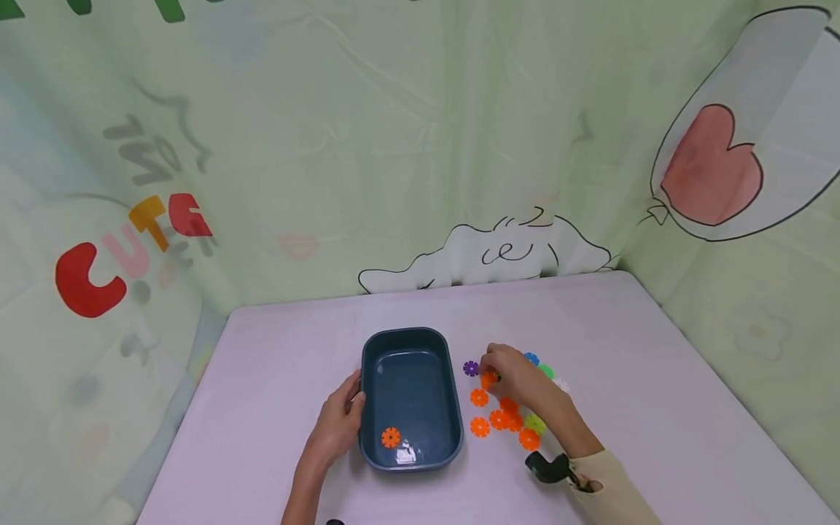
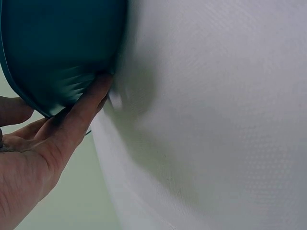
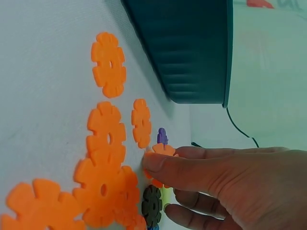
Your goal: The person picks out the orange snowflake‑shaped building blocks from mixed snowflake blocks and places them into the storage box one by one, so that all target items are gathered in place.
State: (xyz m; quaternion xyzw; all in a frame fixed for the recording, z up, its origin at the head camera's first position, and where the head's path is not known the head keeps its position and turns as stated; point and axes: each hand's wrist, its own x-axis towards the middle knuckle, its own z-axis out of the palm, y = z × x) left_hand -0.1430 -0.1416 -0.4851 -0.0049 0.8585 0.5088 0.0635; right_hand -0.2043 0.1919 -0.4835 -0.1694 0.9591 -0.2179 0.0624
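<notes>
Right fingers [image 3: 201, 153] pinch an orange disc [image 3: 164, 149]; left fingers [image 2: 91, 98] hold a tray [image 1: 412, 394].
Disc: likely light, stiff; best gripped by its rim.

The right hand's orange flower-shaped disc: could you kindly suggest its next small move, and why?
Probably carry this disc into the blue rectangular tray: the right hand pinches it, the left hand touches the tray, another orange disc lies inside.

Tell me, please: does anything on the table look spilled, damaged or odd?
Nothing stands out. The tray stands upright with one orange disc inside; more discs lie loose beside it, some overlapping, and none looks broken.
</notes>
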